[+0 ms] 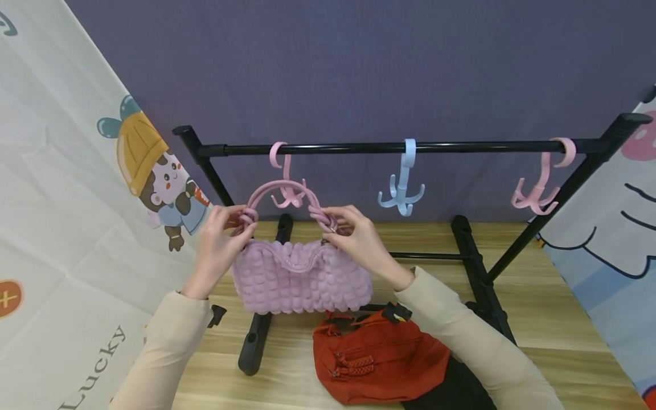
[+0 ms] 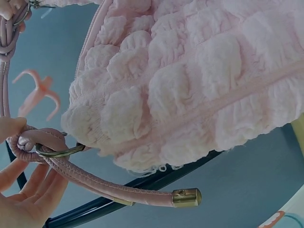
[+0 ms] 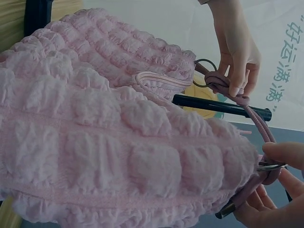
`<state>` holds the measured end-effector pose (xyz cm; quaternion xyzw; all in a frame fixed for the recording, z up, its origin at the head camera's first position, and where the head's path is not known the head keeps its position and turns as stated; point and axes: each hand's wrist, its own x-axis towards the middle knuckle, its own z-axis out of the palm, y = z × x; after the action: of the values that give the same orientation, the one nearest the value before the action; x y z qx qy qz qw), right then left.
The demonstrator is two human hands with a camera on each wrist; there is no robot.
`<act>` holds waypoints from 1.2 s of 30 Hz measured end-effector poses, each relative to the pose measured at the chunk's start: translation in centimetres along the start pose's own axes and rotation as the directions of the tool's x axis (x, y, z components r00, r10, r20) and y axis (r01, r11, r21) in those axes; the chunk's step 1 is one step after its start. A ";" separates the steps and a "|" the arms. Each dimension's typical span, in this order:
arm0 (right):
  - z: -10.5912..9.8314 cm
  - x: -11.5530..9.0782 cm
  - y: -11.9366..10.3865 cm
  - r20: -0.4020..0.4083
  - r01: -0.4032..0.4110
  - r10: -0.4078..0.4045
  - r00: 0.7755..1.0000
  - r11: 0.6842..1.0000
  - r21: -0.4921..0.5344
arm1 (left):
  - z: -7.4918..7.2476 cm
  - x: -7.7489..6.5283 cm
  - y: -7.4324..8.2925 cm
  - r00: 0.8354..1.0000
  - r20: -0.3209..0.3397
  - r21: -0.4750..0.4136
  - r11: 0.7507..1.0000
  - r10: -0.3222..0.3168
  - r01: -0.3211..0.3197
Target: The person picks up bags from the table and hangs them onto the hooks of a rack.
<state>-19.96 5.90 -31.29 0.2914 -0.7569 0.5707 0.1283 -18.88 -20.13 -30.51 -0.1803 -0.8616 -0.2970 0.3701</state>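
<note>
A puffy pink handbag [image 1: 302, 279] hangs from its knotted handle [image 1: 283, 183] between my two hands. My left hand [image 1: 217, 239] pinches the handle's left knot between thumb and fingers. At the right knot, near a metal ring [image 3: 271, 166], my right hand [image 1: 359, 236] grips the other end. Just behind the handle's arch is a pink hook [image 1: 288, 191] on the rack's black bar [image 1: 338, 148]; the arch overlaps it in the head view, and I cannot tell whether they touch. In the left wrist view the handle's loose end has a brass tip [image 2: 187, 197].
Farther right on the bar hang a blue hook [image 1: 402, 182] and another pink hook [image 1: 538, 185]. Below, a red bag [image 1: 379, 359] lies on the wooden surface [image 1: 287, 353] beside something black [image 1: 456, 390]. The rack's black foot [image 1: 252, 347] stands under the handbag.
</note>
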 end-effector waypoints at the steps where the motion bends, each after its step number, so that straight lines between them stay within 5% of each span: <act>1: 0.0 0.1 0.1 0.002 -0.004 0.004 1.000 1.000 -0.001 | 0.1 0.0 -0.1 1.000 0.003 0.000 1.000 -0.003 0.003; 15: -0.1 0.9 2.0 0.035 -0.073 0.075 0.997 0.997 -0.036 | 1.8 0.4 -1.5 0.991 0.094 -0.023 0.995 -0.094 0.096; 36: 0.3 1.0 3.6 0.052 -0.147 0.149 0.987 0.988 -0.047 | 2.8 -0.4 -2.2 0.991 0.092 -0.011 0.995 -0.096 0.097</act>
<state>-22.84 5.95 -33.70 0.2473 -0.7918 0.5539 0.0710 -21.27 -20.00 -33.15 -0.1548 -0.8829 -0.3127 0.3141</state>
